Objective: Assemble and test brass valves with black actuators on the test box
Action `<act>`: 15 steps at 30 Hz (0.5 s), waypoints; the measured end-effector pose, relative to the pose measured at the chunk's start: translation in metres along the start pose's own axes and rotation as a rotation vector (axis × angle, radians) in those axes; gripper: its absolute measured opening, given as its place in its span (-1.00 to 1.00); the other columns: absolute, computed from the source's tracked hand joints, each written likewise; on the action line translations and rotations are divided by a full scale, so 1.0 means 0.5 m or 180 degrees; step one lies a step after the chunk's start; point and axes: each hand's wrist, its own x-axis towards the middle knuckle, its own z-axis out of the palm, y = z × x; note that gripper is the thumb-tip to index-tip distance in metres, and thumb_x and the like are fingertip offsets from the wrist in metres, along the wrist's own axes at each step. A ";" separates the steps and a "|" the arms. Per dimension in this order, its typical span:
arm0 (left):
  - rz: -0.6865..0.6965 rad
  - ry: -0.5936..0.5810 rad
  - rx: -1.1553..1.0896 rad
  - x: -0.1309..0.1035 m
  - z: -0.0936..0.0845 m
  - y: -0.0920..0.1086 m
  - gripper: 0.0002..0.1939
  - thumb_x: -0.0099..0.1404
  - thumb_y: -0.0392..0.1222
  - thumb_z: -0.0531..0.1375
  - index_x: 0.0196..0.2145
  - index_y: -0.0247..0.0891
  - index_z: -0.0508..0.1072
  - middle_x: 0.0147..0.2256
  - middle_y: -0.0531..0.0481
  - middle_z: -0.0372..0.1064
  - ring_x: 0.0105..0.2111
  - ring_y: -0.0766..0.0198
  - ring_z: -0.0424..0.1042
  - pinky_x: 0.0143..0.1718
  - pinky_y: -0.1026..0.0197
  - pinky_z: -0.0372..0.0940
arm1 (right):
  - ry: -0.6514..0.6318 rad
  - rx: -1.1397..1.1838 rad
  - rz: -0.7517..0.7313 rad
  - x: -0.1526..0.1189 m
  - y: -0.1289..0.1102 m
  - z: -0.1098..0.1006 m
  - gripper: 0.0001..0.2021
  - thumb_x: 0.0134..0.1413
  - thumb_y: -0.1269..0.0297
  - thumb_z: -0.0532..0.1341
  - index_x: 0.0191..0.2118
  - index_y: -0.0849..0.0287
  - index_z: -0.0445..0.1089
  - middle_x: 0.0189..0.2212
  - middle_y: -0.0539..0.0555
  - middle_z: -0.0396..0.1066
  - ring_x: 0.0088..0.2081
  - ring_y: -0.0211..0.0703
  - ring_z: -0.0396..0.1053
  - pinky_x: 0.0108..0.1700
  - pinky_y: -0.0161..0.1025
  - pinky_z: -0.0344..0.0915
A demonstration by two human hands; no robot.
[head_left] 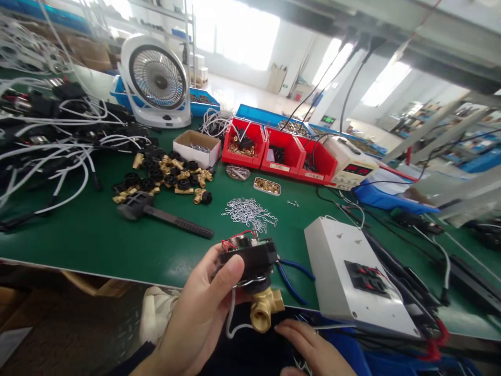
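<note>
My left hand (211, 297) is closed around a motorized valve, its black actuator (250, 261) uppermost and its brass body (266, 308) hanging below. Red wires and a circuit board show in the actuator's uncovered top. A silver wire clip crosses the black neck, and a white cable (238, 330) loops beneath. Just right of the brass body, my right hand (313, 347) is low at the bench edge, fingers stretched forward and thumb apart. Shiny metal pieces show around its fingers; whether it touches them is unclear. Blue-handled pliers (291, 279) lie behind the valve.
On the green bench (176, 261) are a pile of silver spring clips (250, 213), a hammer (168, 216), several brass valve bodies (172, 175), red bins (282, 151) and a fan (158, 83). A grey switch box (352, 282) stands right; white-cabled parts (58, 141) crowd the left.
</note>
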 end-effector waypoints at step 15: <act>0.0165 0.0039 0.0077 -0.002 0.003 -0.004 -0.46 0.17 0.07 0.37 -0.02 -0.34 0.46 -0.23 -0.16 0.54 -0.27 0.13 0.54 -0.34 0.28 0.41 | 0.0161 -0.0241 -0.0143 0.016 0.080 0.117 -0.66 0.20 0.36 0.19 0.08 0.13 0.46 -0.10 0.18 0.55 -0.08 0.01 0.53 -0.02 -0.15 0.47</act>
